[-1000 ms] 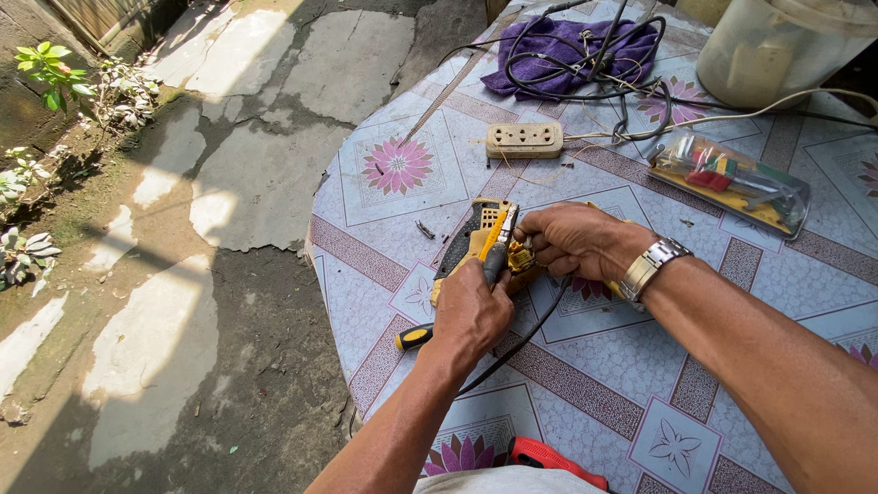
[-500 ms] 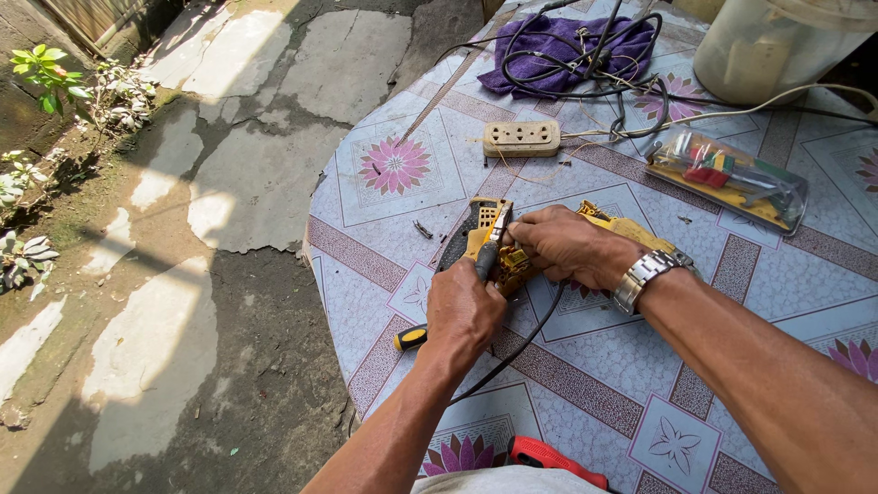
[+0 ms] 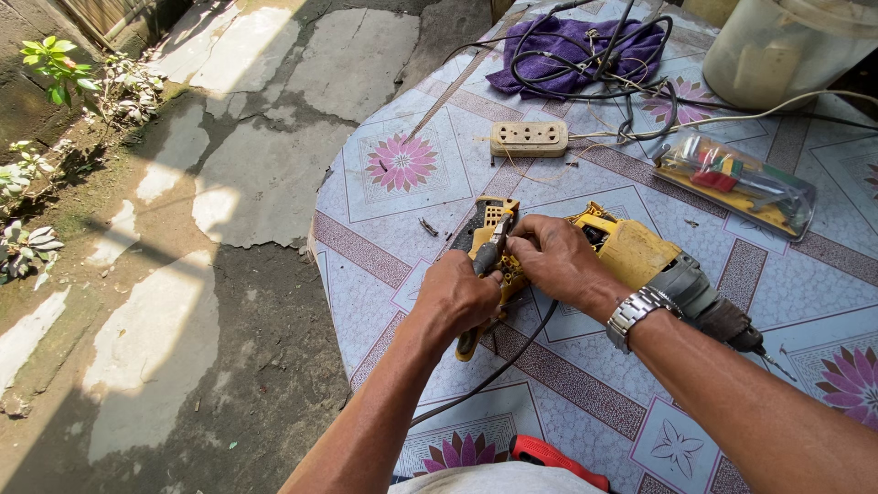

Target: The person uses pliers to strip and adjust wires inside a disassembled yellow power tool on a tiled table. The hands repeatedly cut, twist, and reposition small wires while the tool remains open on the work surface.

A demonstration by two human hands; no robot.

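Observation:
A yellow power drill (image 3: 640,256) lies on its side on the patterned tablecloth (image 3: 384,265), with its handle shell (image 3: 495,214) opened. My left hand (image 3: 462,297) grips a dark-handled screwdriver (image 3: 487,254) whose tip points into the open handle. My right hand (image 3: 553,261), with a metal watch on the wrist, lies over the drill's middle, and its fingers pinch the handle beside the screwdriver tip. The drill's black cord (image 3: 494,375) runs out under my left wrist toward the table's near edge.
A beige socket strip (image 3: 529,139) lies behind the drill. Black cables sit on a purple cloth (image 3: 567,55). A clear box of tools (image 3: 736,183) and a white bucket (image 3: 786,50) are at the right. A red-handled tool (image 3: 558,456) lies near me. The table edge (image 3: 320,238) drops to paved ground.
My right hand has shifted slightly left, so more of the yellow drill body shows behind it. My left hand keeps the screwdriver at the same spot on the handle.

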